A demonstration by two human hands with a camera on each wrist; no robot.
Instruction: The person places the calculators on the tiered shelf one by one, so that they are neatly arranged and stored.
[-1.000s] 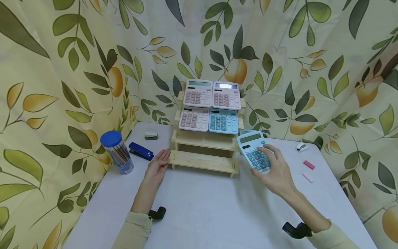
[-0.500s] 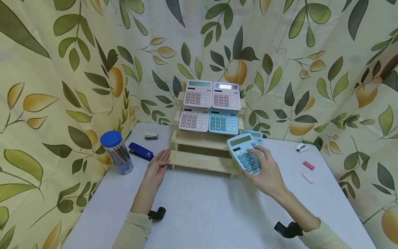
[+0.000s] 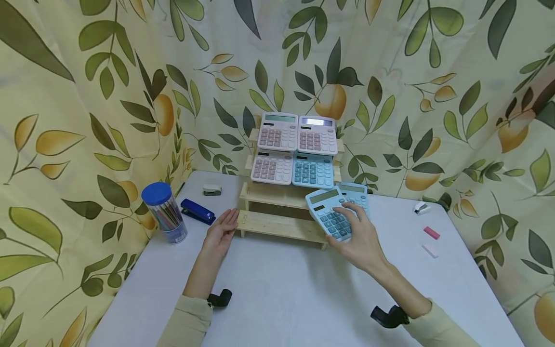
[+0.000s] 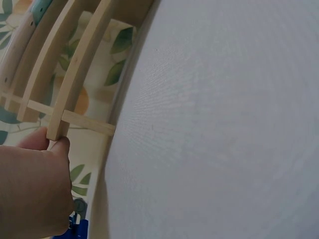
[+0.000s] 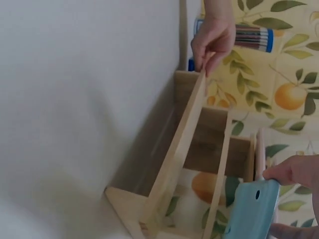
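Note:
My right hand point(image 3: 359, 241) grips a light blue calculator point(image 3: 326, 208) by its sides, thumb low and fingers over the keys. The calculator is tilted, close to the right end of a stepped wooden rack point(image 3: 282, 225). In the right wrist view the calculator's edge point(image 5: 253, 206) shows between thumb and fingers. My left hand point(image 3: 220, 237) pinches the left end of the rack's lowest plank point(image 4: 75, 74). Pale pink calculators point(image 3: 277, 132) fill the top step. Below them sit another pink calculator point(image 3: 272, 167) and a blue calculator point(image 3: 313, 171). The two lowest steps are bare.
Another blue calculator point(image 3: 357, 189) is partly hidden behind the held one. Left of the rack stand a blue-lidded pencil tub point(image 3: 164, 212), a blue stapler point(image 3: 197, 211) and a small stapler point(image 3: 212, 190). Pink erasers point(image 3: 431, 233) and a small white item point(image 3: 421, 207) lie at right.
My right hand has moved left with the blue calculator, bringing it to the rack's right end and uncovering more of the calculator behind. My left hand has stayed at the rack's lowest plank.

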